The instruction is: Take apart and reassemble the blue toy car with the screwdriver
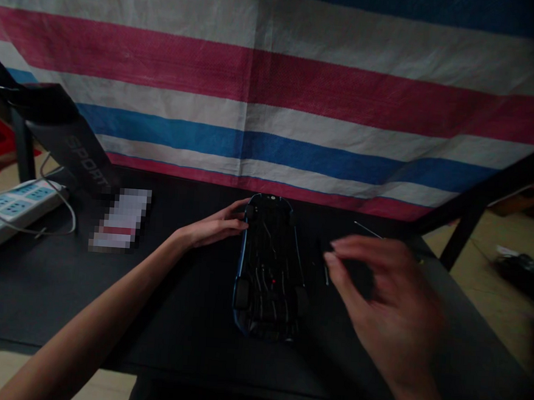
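A toy car lies upside down on the black table, its dark underside with wheels facing up and blue body edges showing. My left hand holds the car at its far left side, with some fingertips hidden behind it. To the right of the car, my right hand is raised above the table, a little blurred. Its thumb and index finger are pinched together; anything between the tips is too small to make out. Just beyond those fingertips lies a thin dark tool with a shiny end.
A thin metal rod lies behind my right hand. On the left are a blurred-out phone-shaped object, a white power strip with a cable, and a dark box marked SPORT. A striped tarp hangs behind the table.
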`<state>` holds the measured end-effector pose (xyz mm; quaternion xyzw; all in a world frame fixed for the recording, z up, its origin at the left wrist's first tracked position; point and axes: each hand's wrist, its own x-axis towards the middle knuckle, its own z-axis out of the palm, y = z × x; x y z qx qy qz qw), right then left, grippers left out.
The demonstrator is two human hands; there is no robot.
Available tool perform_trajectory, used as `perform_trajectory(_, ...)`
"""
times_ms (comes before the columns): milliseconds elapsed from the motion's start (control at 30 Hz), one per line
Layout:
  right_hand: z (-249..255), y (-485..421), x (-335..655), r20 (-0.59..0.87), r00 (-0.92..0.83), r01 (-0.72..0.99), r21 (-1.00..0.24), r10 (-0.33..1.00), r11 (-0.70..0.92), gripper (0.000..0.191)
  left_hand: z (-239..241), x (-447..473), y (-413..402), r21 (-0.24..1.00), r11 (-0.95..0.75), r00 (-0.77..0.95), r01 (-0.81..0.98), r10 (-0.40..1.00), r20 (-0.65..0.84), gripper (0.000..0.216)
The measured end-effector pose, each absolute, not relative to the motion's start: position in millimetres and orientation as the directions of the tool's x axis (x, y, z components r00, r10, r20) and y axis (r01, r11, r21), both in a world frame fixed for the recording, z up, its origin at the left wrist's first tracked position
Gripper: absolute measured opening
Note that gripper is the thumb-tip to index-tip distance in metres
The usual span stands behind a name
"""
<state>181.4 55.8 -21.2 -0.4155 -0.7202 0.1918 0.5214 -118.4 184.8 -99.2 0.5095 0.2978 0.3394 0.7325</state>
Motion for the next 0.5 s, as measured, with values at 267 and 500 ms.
perform_trajectory(267, -30, 157, 142, 0.461, -0.206, 0.708, -0.538, 0.863, 0.457, 0.027, -99, -116, 184, 0.905, 0.324, 0.576, -0.275, 0.809, -0.115, 0.085)
perform_trajectory(500, -8, 177, 83, 0.035, -0.231, 0.954, -0.188, 0.972, 0.234, 0.078, -103, -112, 184, 0.915, 0.289, 0.567, -0.283, 0.820, -0.084, 0.058)
